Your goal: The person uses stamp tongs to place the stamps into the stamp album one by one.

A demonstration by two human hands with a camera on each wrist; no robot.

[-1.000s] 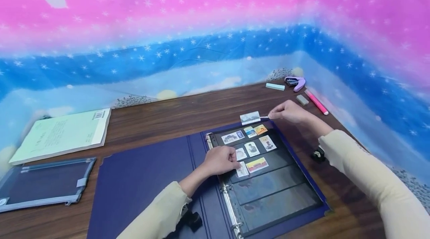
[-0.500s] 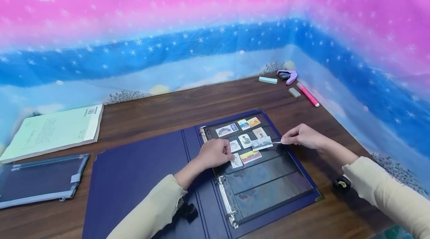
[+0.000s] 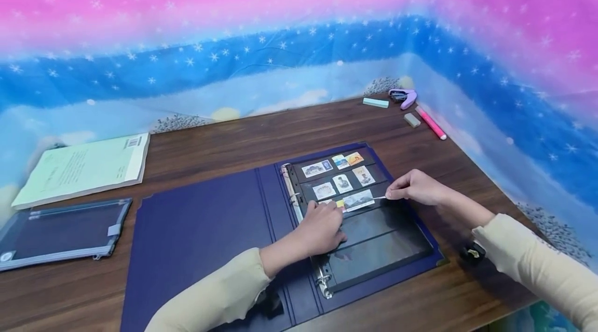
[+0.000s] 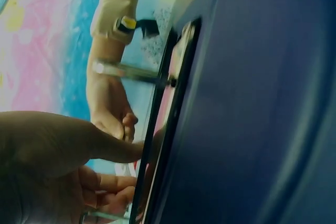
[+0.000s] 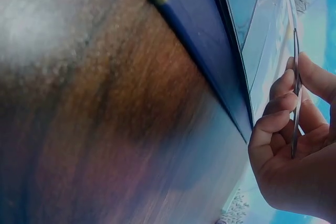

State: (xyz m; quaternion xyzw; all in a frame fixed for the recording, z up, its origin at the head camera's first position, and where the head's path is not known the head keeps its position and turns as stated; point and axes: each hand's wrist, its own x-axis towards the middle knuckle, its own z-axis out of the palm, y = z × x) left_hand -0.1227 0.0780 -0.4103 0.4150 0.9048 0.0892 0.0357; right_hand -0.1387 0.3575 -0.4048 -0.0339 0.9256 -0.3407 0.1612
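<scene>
My right hand (image 3: 417, 187) pinches slim metal tweezers (image 5: 296, 98) between thumb and fingers. At the tweezers' tip is a grey landscape stamp (image 3: 361, 199), lying over the third row of a black stamp page (image 3: 369, 262) and overlapping a yellow-and-red stamp (image 3: 341, 204). My left hand (image 3: 322, 229) rests on the left part of that page, fingertips at the third-row stamps and partly covering them. Several other stamps sit in the two upper rows, such as a portrait stamp (image 3: 343, 183). The page is held in an open dark blue ring binder (image 3: 201, 228).
To the left lie a pale green book (image 3: 89, 168) and a dark zip pouch (image 3: 65, 236). At the back right are a purple stapler (image 3: 404, 97), a mint-coloured bar (image 3: 376, 102), a grey eraser (image 3: 412, 120) and a pink marker (image 3: 432, 123). A patterned cloth hangs behind the wooden table.
The right hand brought the tweezers and grey stamp from above the page's top edge down to the third row. The left hand shifted nearer, its fingers now spread over the third-row stamps.
</scene>
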